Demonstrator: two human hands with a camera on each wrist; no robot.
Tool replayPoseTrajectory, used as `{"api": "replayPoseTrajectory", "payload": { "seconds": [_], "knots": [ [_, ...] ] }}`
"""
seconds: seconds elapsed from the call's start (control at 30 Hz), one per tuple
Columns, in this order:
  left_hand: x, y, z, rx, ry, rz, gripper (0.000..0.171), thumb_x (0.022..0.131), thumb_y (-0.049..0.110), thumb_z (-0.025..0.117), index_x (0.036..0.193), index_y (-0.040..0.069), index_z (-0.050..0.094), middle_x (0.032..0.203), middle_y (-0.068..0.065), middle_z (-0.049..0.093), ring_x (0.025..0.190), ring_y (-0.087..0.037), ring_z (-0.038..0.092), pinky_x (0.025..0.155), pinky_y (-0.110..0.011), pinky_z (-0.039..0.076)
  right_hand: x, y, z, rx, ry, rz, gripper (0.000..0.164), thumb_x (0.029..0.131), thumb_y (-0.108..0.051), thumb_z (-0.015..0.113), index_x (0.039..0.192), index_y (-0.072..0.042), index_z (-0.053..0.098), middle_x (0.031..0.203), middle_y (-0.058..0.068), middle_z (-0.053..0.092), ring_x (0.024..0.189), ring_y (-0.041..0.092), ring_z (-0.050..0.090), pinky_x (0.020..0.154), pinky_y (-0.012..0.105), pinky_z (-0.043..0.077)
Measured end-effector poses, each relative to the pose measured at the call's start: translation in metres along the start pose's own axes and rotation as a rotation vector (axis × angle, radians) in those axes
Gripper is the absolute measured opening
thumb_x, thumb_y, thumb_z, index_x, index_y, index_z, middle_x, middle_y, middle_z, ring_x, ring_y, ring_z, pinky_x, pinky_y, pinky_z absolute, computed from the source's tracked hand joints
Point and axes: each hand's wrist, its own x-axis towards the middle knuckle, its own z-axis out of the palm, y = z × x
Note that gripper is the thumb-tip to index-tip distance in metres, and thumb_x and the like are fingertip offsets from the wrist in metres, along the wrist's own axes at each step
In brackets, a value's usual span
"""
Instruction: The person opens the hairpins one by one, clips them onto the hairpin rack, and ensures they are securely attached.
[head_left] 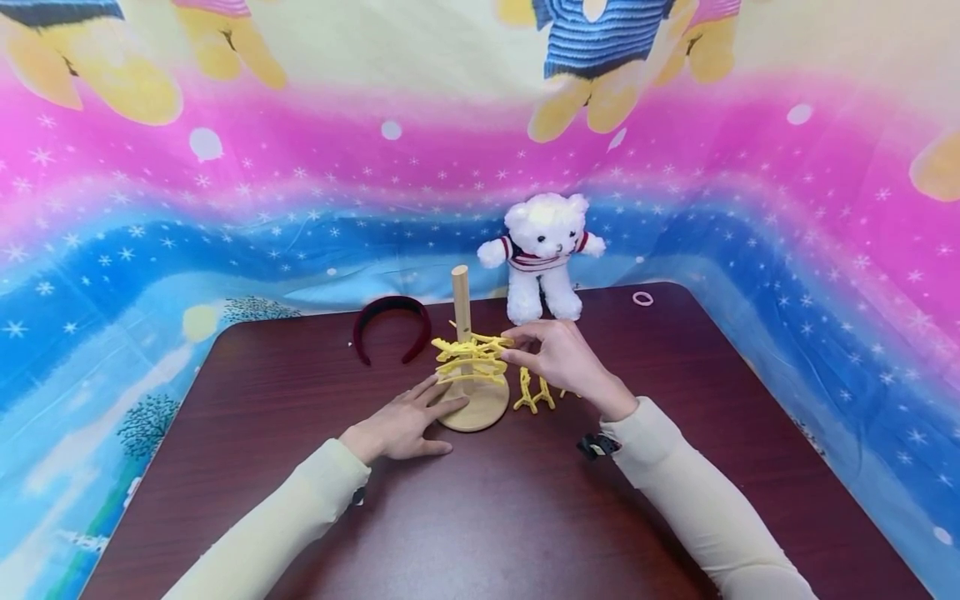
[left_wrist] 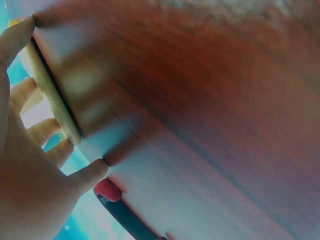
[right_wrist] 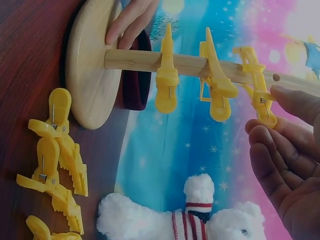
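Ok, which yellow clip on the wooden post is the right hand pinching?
The topmost clip, farthest from the round base: the right hand pinches its handle end. That hand touches neither the middle clip nor the lowest clip.

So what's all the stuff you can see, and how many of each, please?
Table: 1, dark reddish brown, under the things
Stand: 1, pale wood, on the table
Clips on the stand: 2, yellow, below the top clip
Top clip: 1, yellow, at the stand
Clips on the table: at least 3, yellow, beside the stand
Teddy bear: 1, white, striped top, at the back
Headband: 1, dark red, left of the stand
Small ring: 1, pink, far right corner
Backdrop: seemingly 1, pink, blue, cream, behind the table
Sleeves: 2, cream, on both arms
Left hand: 1, bare, touching the stand's base
Right hand: 1, bare, pinching the top clip
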Motion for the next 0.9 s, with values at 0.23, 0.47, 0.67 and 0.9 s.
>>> {"api": "replayPoseTrajectory", "payload": {
  "seconds": [0.23,0.47,0.67,0.9],
  "knots": [
    [-0.0003,-0.0008,0.0013,-0.004,0.006,0.006,0.079,0.091,0.060,0.063,0.158,0.036,0.029,0.166,-0.011,0.024,0.156,-0.036,0.013,0.120,-0.057,0.028,0.0016,0.0011,0.0002,0.014,-0.011,0.039,0.030,0.087,-0.034,0.078,0.113,-0.019,0.077,0.089,-0.005,0.077,0.077,0.007,0.067,0.068,0.029,0.055],
    [-0.0011,-0.0009,0.0002,-0.008,-0.005,-0.008,0.078,0.091,0.060,0.062,0.158,0.037,0.028,0.167,-0.010,0.022,0.156,-0.035,0.011,0.119,-0.058,0.027,0.0036,0.0036,0.0012,0.036,-0.026,0.063,0.032,0.087,-0.034,0.077,0.115,-0.019,0.076,0.089,-0.005,0.076,0.075,0.007,0.067,0.068,0.029,0.055],
    [-0.0014,-0.0010,0.0002,-0.010,-0.005,-0.005,0.078,0.091,0.060,0.062,0.158,0.038,0.028,0.167,-0.010,0.022,0.156,-0.035,0.011,0.119,-0.058,0.027,0.0035,0.0058,0.0024,0.044,-0.043,0.063,0.034,0.088,-0.034,0.076,0.119,-0.018,0.074,0.088,-0.005,0.075,0.076,0.007,0.067,0.070,0.030,0.056],
    [-0.0014,-0.0009,0.0004,-0.016,-0.004,-0.004,0.078,0.091,0.060,0.062,0.158,0.037,0.028,0.167,-0.011,0.022,0.156,-0.036,0.012,0.120,-0.058,0.027,0.0035,0.0067,0.0029,0.029,-0.044,0.059,0.035,0.089,-0.034,0.076,0.120,-0.019,0.072,0.088,-0.006,0.073,0.075,0.008,0.065,0.070,0.031,0.055]
  ]
}}
